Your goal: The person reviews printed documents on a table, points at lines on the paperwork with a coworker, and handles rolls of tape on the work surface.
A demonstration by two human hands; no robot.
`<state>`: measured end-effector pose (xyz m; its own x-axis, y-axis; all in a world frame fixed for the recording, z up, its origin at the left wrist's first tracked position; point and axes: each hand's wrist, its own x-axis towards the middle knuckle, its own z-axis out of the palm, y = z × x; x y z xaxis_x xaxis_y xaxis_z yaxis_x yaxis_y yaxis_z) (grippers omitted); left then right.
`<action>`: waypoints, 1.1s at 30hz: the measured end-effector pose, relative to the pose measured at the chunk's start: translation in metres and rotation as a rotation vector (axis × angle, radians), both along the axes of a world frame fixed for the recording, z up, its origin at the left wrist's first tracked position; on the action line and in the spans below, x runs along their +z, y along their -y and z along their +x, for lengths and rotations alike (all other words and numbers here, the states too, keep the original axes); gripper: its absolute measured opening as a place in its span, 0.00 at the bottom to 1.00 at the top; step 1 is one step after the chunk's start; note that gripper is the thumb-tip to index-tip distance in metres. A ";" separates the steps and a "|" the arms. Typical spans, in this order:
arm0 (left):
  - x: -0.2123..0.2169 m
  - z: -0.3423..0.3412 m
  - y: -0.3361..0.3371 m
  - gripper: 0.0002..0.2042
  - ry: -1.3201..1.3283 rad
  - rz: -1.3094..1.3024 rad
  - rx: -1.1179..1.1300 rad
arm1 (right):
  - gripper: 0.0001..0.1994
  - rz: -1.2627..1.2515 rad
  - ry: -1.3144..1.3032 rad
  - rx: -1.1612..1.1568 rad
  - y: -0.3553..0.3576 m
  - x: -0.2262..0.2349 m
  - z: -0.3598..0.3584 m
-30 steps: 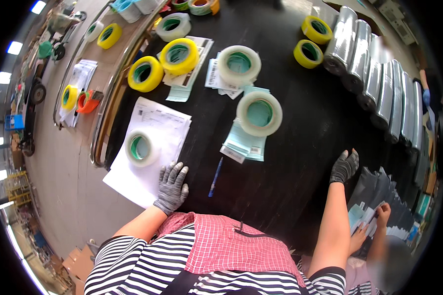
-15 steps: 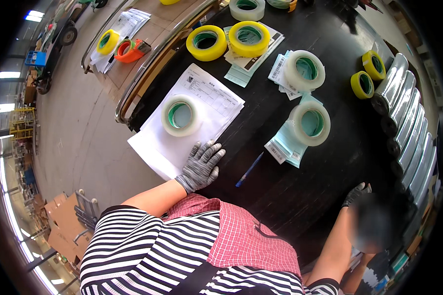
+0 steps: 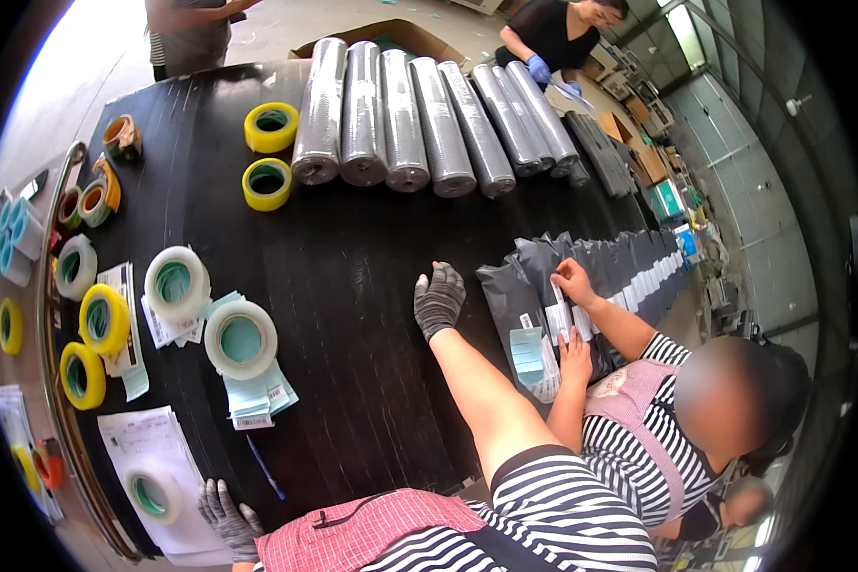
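My left hand (image 3: 227,520), in a grey striped glove, rests with spread fingers at the right edge of a stack of printed sheets (image 3: 148,434). A clear tape roll (image 3: 171,503) with a green core lies on those sheets. My right hand (image 3: 439,301), gloved alike, reaches across the black table (image 3: 353,381) with nothing visible in it, its fingers apart. Just right of it lie dark grey plastic bags (image 3: 507,291). Between my hands are a blue pen (image 3: 265,467) and a clear tape roll (image 3: 215,345) on light blue label slips (image 3: 262,393).
Silver wrapped rolls (image 3: 367,114) line the far side, beside two yellow tape rolls (image 3: 272,145). More tape rolls (image 3: 86,386) stand at left. At right, a co-worker's bare hands (image 3: 574,357) touch labels on the bags. Another person (image 3: 553,43) stands beyond the table.
The view has swung right, bringing the bags and the co-worker's hands into sight. My left hand stays by the sheets; my right hand now shows fully, stretched out over the table.
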<state>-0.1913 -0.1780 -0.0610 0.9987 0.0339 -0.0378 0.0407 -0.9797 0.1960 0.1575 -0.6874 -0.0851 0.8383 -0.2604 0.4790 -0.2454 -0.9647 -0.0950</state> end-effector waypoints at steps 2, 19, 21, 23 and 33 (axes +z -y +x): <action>-0.009 0.003 -0.001 0.31 0.014 0.004 -0.023 | 0.21 0.001 0.013 -0.029 0.003 0.000 -0.003; -0.029 -0.002 -0.014 0.30 0.160 0.029 -0.087 | 0.22 0.075 0.005 -0.056 -0.006 -0.004 0.002; -0.030 -0.003 -0.018 0.31 0.151 0.031 -0.088 | 0.22 0.085 0.031 -0.020 -0.010 -0.005 0.005; -0.038 0.006 -0.006 0.32 0.148 -0.001 -0.115 | 0.22 0.041 0.062 -0.047 0.008 -0.003 -0.002; -0.041 0.001 -0.012 0.31 0.222 0.039 -0.065 | 0.22 0.075 0.018 -0.078 0.001 -0.008 -0.001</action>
